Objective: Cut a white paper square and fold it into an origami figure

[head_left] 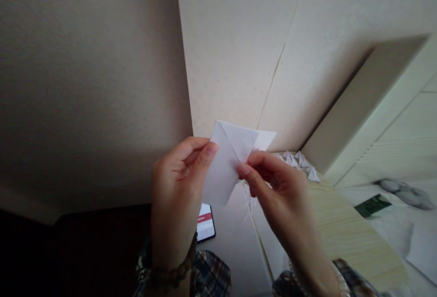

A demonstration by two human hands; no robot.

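Between my hands, above the table, is a partly folded sheet of white paper (220, 169). A slanting crease runs down from its top corner, and a pointed flap sticks out at the upper right. My left hand (182, 174) pinches the left edge between thumb and forefinger. On the other side, my right hand (269, 178) has its thumb and fingertips closed on the right edge near the flap. The curled fingers of my right hand are partly hidden behind the paper and thumb.
Several small folded white paper pieces (298, 159) sit at the back of the wood-grain table (344, 224). A phone (206, 224) with a lit screen lies below my left hand. Walls (232, 51) rise close in front. At right are a white panel (375, 101) and a dark green item (372, 206).
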